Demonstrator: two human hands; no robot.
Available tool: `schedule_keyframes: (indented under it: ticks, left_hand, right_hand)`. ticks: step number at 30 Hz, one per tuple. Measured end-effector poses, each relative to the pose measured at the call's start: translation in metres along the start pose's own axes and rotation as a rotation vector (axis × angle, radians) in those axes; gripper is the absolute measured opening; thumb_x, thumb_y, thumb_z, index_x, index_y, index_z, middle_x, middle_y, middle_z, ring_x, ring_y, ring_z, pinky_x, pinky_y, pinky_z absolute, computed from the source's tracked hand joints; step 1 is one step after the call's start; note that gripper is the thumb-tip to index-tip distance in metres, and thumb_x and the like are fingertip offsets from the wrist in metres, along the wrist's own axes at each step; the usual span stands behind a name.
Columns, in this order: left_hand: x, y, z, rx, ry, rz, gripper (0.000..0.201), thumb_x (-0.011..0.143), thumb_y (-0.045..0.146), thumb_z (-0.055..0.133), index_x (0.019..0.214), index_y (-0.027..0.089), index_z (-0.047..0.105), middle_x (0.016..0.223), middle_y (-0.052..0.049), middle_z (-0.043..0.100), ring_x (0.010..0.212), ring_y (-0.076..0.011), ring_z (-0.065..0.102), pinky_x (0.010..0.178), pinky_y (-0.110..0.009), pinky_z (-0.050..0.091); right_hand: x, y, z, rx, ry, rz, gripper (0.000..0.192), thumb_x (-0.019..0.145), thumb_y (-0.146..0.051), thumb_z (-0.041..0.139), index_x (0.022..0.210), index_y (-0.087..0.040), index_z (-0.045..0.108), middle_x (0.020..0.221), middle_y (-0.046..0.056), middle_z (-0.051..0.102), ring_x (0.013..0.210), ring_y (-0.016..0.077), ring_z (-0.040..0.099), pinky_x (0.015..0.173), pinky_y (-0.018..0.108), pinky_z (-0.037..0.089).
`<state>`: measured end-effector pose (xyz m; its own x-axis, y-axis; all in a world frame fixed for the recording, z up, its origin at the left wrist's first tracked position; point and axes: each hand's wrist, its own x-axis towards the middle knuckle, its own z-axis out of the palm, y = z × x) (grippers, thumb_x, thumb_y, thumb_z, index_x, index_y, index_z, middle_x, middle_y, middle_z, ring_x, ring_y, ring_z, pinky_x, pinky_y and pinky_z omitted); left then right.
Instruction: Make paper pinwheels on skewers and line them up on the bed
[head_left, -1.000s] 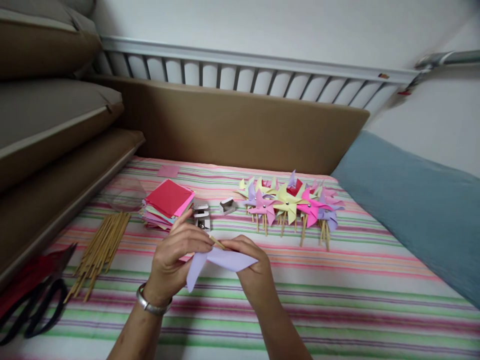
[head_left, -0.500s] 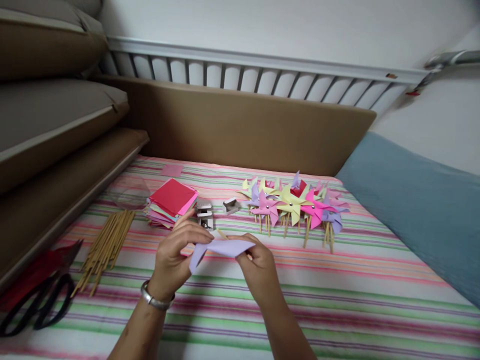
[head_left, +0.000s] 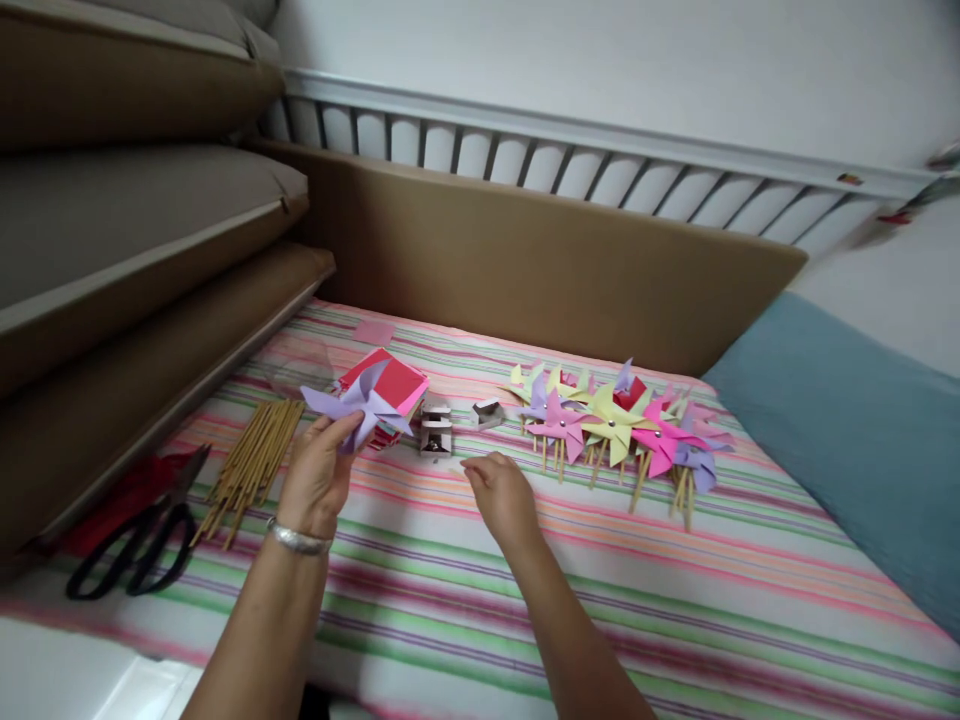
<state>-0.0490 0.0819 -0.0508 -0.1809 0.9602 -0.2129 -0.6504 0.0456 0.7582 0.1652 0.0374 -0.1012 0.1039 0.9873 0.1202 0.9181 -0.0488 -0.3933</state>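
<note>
The left hand (head_left: 319, 478) pinches a purple pinwheel (head_left: 367, 403), while the right hand (head_left: 505, 502) hovers near the small boxes (head_left: 436, 434), fingertips drawn together, perhaps on something too tiny to tell.

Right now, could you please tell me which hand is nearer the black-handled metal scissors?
Left. The left hand, holding the purple paper pinwheel, is to the right of the scissors; the right hand is farther right.

L fingers (head_left: 346, 430) w/ purple pinwheel (head_left: 366, 402), sticks (head_left: 253, 458) nearby
</note>
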Motion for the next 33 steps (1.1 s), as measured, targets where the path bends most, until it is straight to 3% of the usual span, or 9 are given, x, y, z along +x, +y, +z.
schedule_keyframes:
  ticks: [6,12,17,22,28,33]
  left_hand:
    - [0.007,0.012,-0.011,-0.083,0.055,-0.039,0.018,0.054,0.006,0.074,0.063,0.017,0.063,0.064,0.003,0.068,0.06,-0.0121,0.064,0.061,-0.025,0.056]
    - [0.007,0.017,-0.009,-0.125,0.059,-0.043,0.017,0.054,0.004,0.073,0.062,0.014,0.062,0.062,0.003,0.067,0.06,-0.0115,0.063,0.059,-0.024,0.055]
    - [0.002,0.017,-0.007,-0.129,0.064,-0.042,0.017,0.052,0.005,0.074,0.06,0.014,0.061,0.061,0.002,0.067,0.059,-0.0115,0.062,0.059,-0.025,0.054]
    - [0.002,0.012,-0.006,-0.11,-0.004,-0.076,0.015,0.053,0.006,0.074,0.06,0.012,0.063,0.061,0.001,0.066,0.059,-0.0113,0.06,0.057,-0.024,0.054]
    - [0.004,0.007,-0.007,-0.074,-0.043,-0.115,0.016,0.053,0.009,0.075,0.065,0.013,0.065,0.064,0.0,0.067,0.06,-0.0117,0.06,0.057,-0.024,0.054]
    - [0.005,0.007,-0.007,-0.078,-0.023,-0.098,0.016,0.052,0.008,0.075,0.061,0.013,0.063,0.061,0.001,0.066,0.058,-0.0119,0.06,0.058,-0.025,0.054]
  right_hand:
    - [0.031,-0.011,0.011,-0.169,-0.123,-0.008,0.023,0.079,-0.016,0.053,0.084,-0.024,0.074,0.087,0.007,0.07,0.083,0.0206,0.061,0.071,0.028,0.04]
    - [0.029,-0.022,0.025,-0.225,-0.154,-0.075,0.024,0.086,-0.024,0.049,0.094,-0.026,0.071,0.095,0.005,0.069,0.09,0.0174,0.061,0.072,0.024,0.041]
    - [0.032,-0.043,0.054,-0.299,-0.138,-0.011,0.025,0.086,-0.03,0.049,0.092,-0.016,0.069,0.094,0.012,0.068,0.086,0.0216,0.064,0.069,0.027,0.043]
    - [0.035,-0.058,0.069,-0.314,-0.119,0.047,0.024,0.085,-0.029,0.05,0.094,-0.014,0.066,0.091,0.016,0.069,0.086,0.0256,0.065,0.07,0.031,0.045]
    - [0.04,-0.063,0.071,-0.254,-0.125,0.075,0.025,0.083,-0.013,0.044,0.098,-0.011,0.064,0.091,0.018,0.069,0.087,0.0271,0.066,0.07,0.033,0.045]
    - [0.016,-0.043,0.058,-0.117,-0.209,0.018,0.017,0.079,-0.016,0.052,0.081,-0.018,0.069,0.084,0.01,0.072,0.079,0.0227,0.067,0.066,0.028,0.044]
